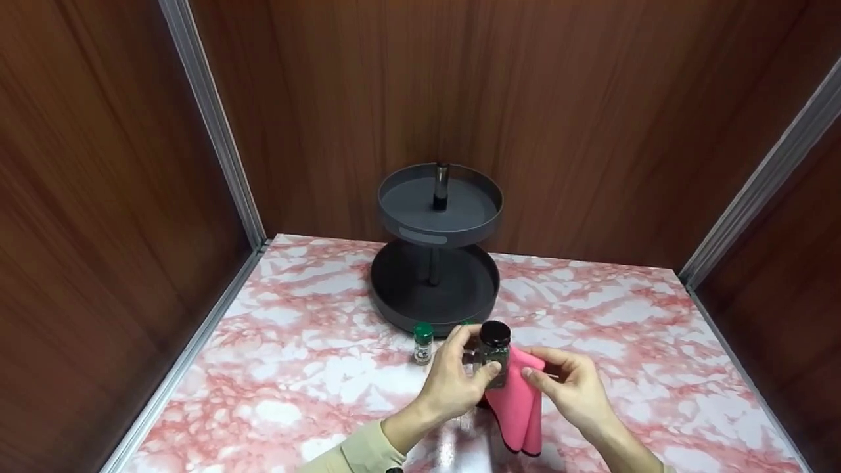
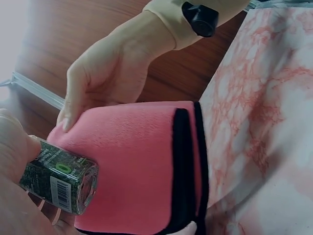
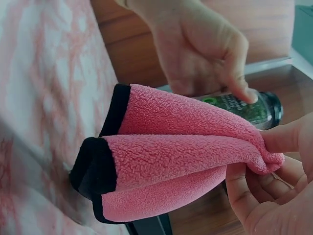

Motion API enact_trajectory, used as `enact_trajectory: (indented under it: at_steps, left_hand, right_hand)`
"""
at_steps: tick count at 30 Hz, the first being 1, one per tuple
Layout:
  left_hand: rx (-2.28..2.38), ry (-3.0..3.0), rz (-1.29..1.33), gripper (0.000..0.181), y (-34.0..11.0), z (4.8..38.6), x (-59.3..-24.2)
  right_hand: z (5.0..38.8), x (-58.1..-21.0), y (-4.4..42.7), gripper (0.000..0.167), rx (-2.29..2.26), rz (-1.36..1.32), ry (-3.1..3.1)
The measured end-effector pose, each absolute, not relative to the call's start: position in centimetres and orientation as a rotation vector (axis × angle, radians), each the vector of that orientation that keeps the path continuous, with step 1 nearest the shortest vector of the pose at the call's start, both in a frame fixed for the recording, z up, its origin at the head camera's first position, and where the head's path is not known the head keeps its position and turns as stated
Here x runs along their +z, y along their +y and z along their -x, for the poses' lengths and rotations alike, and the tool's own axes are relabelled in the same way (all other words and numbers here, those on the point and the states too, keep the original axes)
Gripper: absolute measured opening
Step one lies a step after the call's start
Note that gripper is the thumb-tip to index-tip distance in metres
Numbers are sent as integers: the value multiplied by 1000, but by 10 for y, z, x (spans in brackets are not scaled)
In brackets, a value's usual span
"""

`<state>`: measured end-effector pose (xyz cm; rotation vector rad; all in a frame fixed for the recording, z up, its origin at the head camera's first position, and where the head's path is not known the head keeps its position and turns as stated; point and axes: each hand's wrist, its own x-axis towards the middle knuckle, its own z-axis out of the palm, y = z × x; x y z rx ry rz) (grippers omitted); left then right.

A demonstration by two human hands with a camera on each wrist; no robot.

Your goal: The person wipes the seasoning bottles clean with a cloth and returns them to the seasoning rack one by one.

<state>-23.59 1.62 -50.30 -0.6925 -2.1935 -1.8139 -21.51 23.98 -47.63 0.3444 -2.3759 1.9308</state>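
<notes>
My left hand (image 1: pixel 453 381) grips a small clear spice jar (image 2: pixel 61 174) with a black lid (image 1: pixel 495 333), raised above the table. Dark green flakes and a barcode label show on its side in the left wrist view. In my right hand (image 1: pixel 578 391), thumb and fingers pinch a folded pink cloth (image 3: pixel 181 152) with black edging, which hangs down right beside the jar. A second jar with a green lid (image 1: pixel 423 330) stands upright on the table, left of the hands. Another green lid (image 1: pixel 468 322) is mostly hidden behind my left hand.
A dark two-tier round tray stand (image 1: pixel 387 302) stands behind the hands, near the back wall. Red-and-white marbled surface covers the table (image 1: pixel 315 355). Brown wood-look panels (image 1: pixel 558 131) with metal strips enclose the back and both sides.
</notes>
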Motion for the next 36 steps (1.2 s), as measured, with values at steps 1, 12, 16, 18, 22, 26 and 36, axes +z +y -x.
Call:
enact_trajectory:
  at_steps: [1, 12, 16, 18, 22, 26, 36]
  left_hand:
    - [-1806, -2198, 696, 48, 16, 236, -504]
    - [-1808, -2249, 687, 48, 16, 234, -511]
    - [-1824, -2249, 687, 49, 17, 232, -511]
    - [-1838, -2250, 683, 49, 17, 232, -510]
    - [-1903, -2236, 675, 49, 17, 232, -509]
    - [-1950, -2214, 681, 48, 18, 232, -507]
    - [-1916, -2187, 695, 48, 17, 234, -503]
  right_hand:
    - [215, -474, 240, 36, 1935, -329, -2368]
    - [214, -461, 239, 29, 2091, -214, -2145]
    - [215, -461, 239, 29, 2062, -197, -2189]
    - [216, -462, 239, 29, 2025, -195, -2222]
    - [217, -464, 239, 27, 1930, -217, -2295]
    - [217, -468, 240, 29, 1866, -284, -2351]
    - [217, -478, 245, 32, 1842, -466, -2441]
